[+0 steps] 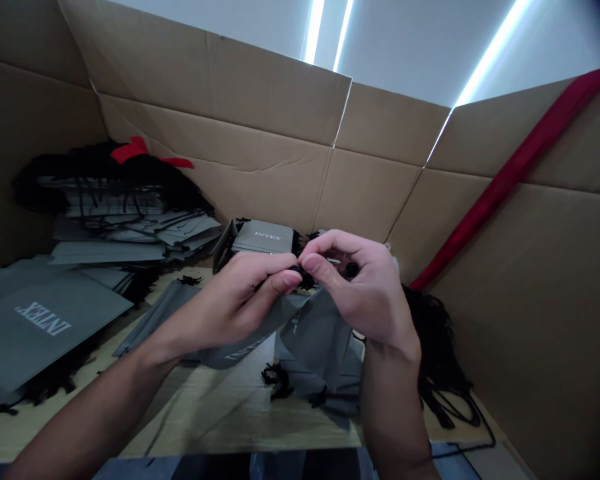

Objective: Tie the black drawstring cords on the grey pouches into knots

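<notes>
My left hand (243, 293) and my right hand (363, 280) meet above the table, fingertips almost touching. Both pinch a small stretch of black cord (307, 279), mostly hidden by the fingers. A small round black piece (351, 269) shows inside the curl of my right fingers; I cannot make out what it is. Below the hands hangs a limp grey drawstring bag (260, 341) with white INTEX lettering, tilted and partly covered by my left hand. Under it on the table lies a stack of grey bags (347, 377) with black knotted cord ends.
Grey INTEX bags (45, 327) lie at the left, with a taller pile (110, 250) behind. Another INTEX stack (265, 235) stands at the back. Loose black cords (437, 347) heap at the right. Cardboard walls (220, 133) enclose the wooden table (220, 413); a red strap (510, 180) crosses the right one.
</notes>
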